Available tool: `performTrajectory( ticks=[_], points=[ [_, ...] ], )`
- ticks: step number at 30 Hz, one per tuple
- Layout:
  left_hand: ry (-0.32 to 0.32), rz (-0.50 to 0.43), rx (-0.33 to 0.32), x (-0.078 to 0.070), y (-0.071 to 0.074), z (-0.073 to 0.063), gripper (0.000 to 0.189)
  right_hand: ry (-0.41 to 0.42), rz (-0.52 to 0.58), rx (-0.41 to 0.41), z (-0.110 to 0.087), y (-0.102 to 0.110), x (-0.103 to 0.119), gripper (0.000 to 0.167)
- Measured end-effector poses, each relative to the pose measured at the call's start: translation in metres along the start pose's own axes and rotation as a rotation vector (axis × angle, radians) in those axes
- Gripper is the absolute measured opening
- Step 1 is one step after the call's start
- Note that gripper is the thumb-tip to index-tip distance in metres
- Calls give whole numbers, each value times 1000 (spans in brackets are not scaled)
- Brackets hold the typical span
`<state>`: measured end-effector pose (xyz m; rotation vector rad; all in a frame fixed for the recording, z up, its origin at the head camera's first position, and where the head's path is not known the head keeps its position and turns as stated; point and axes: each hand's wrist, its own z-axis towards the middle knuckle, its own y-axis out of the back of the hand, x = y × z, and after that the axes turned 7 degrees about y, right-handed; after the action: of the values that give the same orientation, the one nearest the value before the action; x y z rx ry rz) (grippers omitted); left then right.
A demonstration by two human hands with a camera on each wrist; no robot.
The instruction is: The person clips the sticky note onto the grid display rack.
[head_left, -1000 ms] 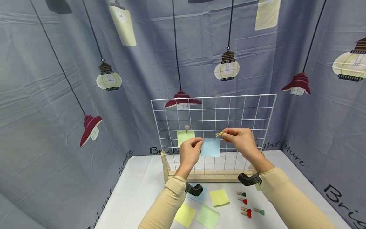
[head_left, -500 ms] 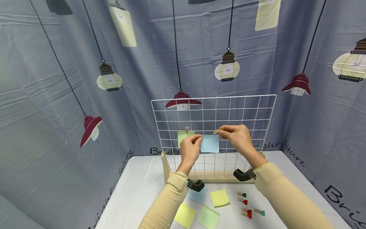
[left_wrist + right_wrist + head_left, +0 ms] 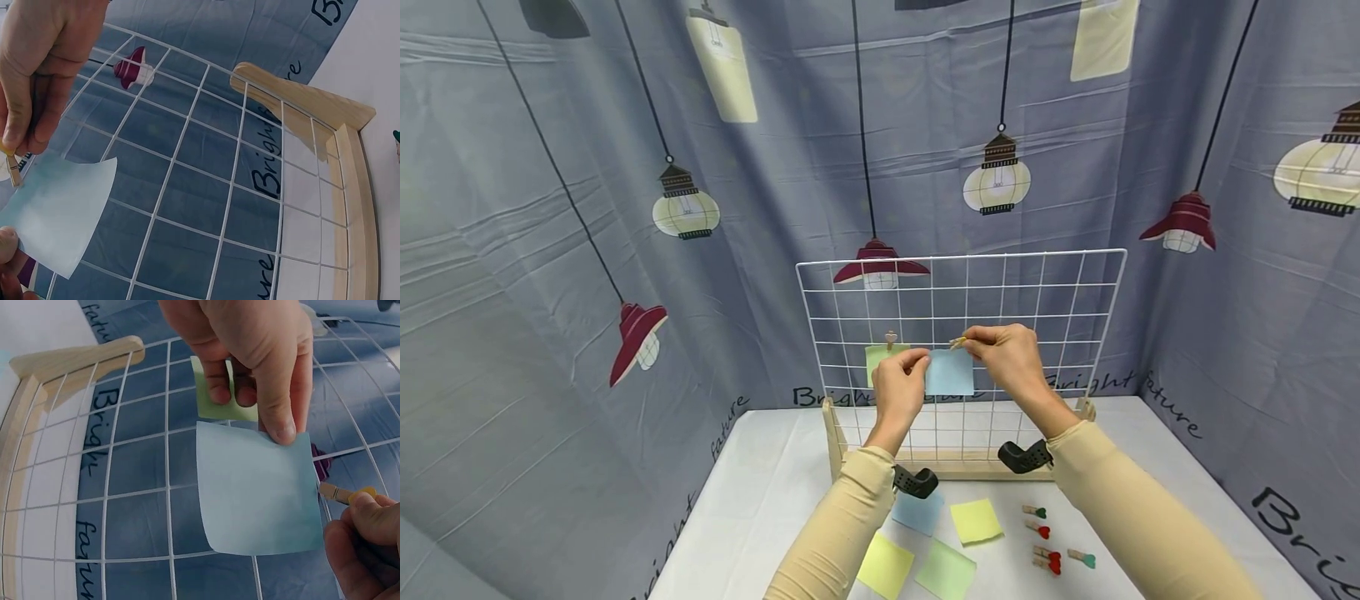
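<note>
A light blue sticky note (image 3: pixel 950 372) is held up against the white wire grid (image 3: pixel 1037 302), its upper left corner pinched by my left hand (image 3: pixel 900 387). In my right hand (image 3: pixel 1009 358) I pinch a small wooden clothespin (image 3: pixel 335 492) with a yellow end. The clothespin's tip is at the note's top edge; whether it grips the paper I cannot tell. Left of the blue note, a green sticky note (image 3: pixel 880 356) hangs on the grid from a clothespin with a pale heart (image 3: pixel 891 338), partly behind my left hand.
The grid stands in a wooden base (image 3: pixel 955 468) on a white table (image 3: pixel 760 483). In front lie a blue note (image 3: pixel 917 512), two yellow notes (image 3: pixel 976 521) and a green note (image 3: pixel 946 570). Several heart clothespins (image 3: pixel 1047 554) lie at right. A lamp-printed curtain (image 3: pixel 760 208) surrounds the table.
The blue note has risen slightly along the grid with my left hand. My right hand has moved left and up, bringing the clothespin over the note's top edge.
</note>
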<state>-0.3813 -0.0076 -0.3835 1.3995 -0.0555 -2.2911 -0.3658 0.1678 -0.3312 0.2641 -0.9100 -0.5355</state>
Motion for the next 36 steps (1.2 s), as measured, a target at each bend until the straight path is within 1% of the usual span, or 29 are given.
performTrajectory(
  ticks=[4,8,15,22,25,29,32,36],
  points=[
    [9,-4,6,0,-2,0,12,28,-48,-7,0,-1,-1,13],
    [11,-2,-3,0,-4,0,10,34,-76,7,-1,-3,-2,15],
    [34,-11,-2,0,-5,1,11,128,-163,2,0,-6,4,18],
    [28,-13,-14,-1,-5,1,11,175,-200,10,-2,-9,9,21],
    [26,-12,-14,-2,-6,0,11,207,-205,-1,-3,-11,8,22],
    [27,-23,-10,-2,-6,-2,13,236,-210,-37,-7,-12,6,24],
    [20,-32,-14,-3,-5,-3,14,239,-198,-69,-8,-13,4,25],
    [-9,-33,-23,-4,-4,-5,14,226,-173,-112,-9,-12,2,25]
  ],
)
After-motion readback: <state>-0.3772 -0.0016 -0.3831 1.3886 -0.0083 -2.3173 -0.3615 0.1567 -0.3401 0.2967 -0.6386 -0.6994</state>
